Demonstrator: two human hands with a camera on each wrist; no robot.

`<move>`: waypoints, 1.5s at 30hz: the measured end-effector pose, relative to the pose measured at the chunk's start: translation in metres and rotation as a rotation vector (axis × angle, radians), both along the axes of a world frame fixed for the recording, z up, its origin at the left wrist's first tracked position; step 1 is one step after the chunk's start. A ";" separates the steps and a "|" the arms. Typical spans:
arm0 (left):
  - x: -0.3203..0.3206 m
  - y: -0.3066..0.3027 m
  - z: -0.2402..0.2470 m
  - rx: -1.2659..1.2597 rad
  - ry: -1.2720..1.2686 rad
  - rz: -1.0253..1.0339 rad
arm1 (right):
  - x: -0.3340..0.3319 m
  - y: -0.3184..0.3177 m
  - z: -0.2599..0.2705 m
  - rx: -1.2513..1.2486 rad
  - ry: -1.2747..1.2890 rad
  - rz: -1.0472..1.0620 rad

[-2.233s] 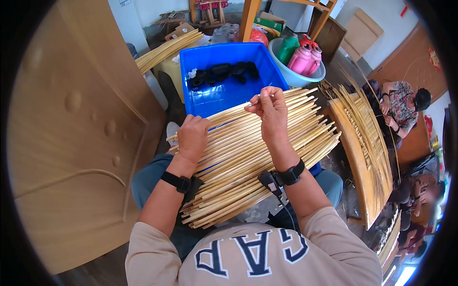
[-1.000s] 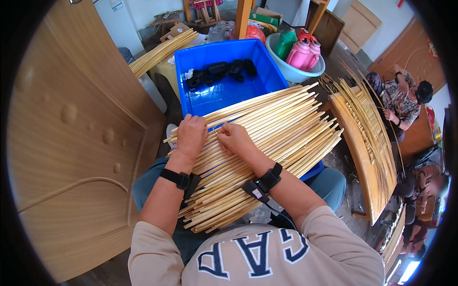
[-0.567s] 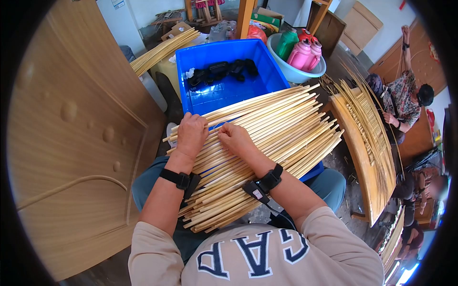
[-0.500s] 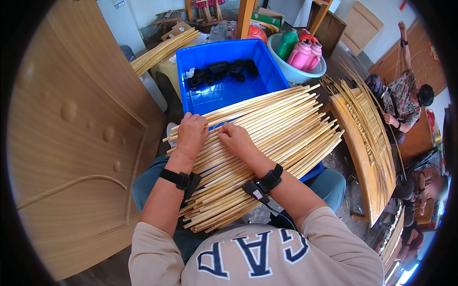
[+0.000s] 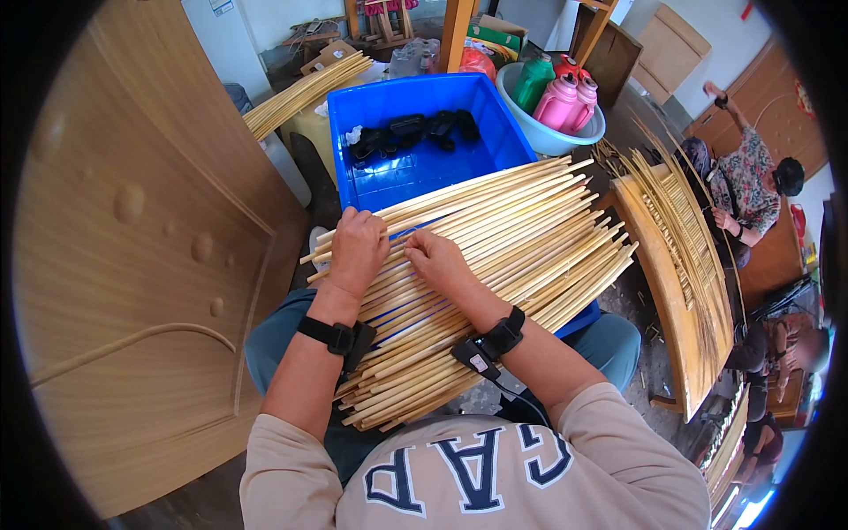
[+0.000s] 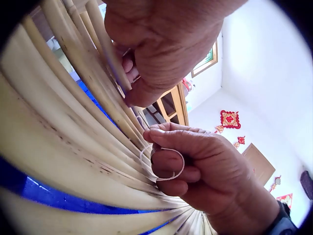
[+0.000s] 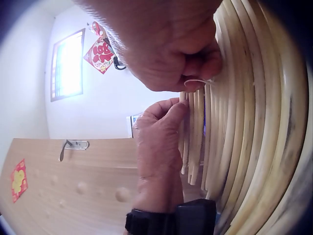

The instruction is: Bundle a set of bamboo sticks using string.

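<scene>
Pale reed-like stalks (image 5: 495, 238) lie side by side as a wide mat over the person's lap. Near the mat's left end, at its far edge, the left hand (image 5: 358, 252) grips an outer stalk; in the left wrist view its thumb and fingers (image 6: 139, 93) close round that stalk. Just right of it, the right hand (image 5: 439, 261) is low over the stalks. Between its thumb and index finger the right hand (image 6: 195, 159) pinches a thin white string (image 6: 183, 160), which loops round its fingers and runs to the stalks. The right wrist view shows the string (image 7: 195, 80) under the curled fingers.
A blue bin (image 5: 340, 159) holding black devices stands beyond the mat. Behind it, a pale basin (image 5: 565, 141) holds flasks. A wooden door (image 5: 132, 291) is close on the left. At right are a wooden bench (image 5: 654, 256) bearing stalks and other people (image 5: 751, 177).
The right hand, earlier raised over the mat's far side, has come down and left beside the left hand, then stayed. The left hand keeps its place. A person at right raised an arm.
</scene>
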State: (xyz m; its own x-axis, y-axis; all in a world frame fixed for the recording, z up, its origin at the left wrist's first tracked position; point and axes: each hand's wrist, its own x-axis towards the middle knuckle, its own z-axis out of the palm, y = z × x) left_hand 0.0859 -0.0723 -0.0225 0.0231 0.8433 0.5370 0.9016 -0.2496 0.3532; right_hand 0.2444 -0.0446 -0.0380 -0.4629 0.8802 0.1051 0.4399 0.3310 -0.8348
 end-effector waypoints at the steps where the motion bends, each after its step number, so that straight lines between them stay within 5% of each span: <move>1: 0.000 0.000 0.000 -0.007 -0.002 -0.002 | 0.000 0.000 -0.001 0.022 -0.002 -0.002; 23: 0.003 -0.005 0.000 0.081 -0.038 -0.064 | -0.001 -0.001 -0.004 0.125 0.010 -0.037; 25: 0.001 -0.006 0.004 0.052 -0.087 -0.064 | 0.001 0.000 0.005 -0.262 0.101 0.016; 35: 0.004 -0.008 0.000 0.060 -0.102 0.000 | -0.001 0.000 0.004 -0.379 0.162 0.002; 45: 0.008 -0.007 0.006 0.058 -0.114 -0.028 | 0.001 -0.003 -0.004 -0.018 0.016 -0.047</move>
State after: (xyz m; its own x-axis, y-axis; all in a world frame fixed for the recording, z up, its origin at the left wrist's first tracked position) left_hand 0.0935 -0.0791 -0.0162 -0.0179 0.8109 0.5849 0.8487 -0.2970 0.4377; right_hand 0.2457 -0.0480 -0.0423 -0.4195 0.9026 0.0960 0.4409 0.2951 -0.8477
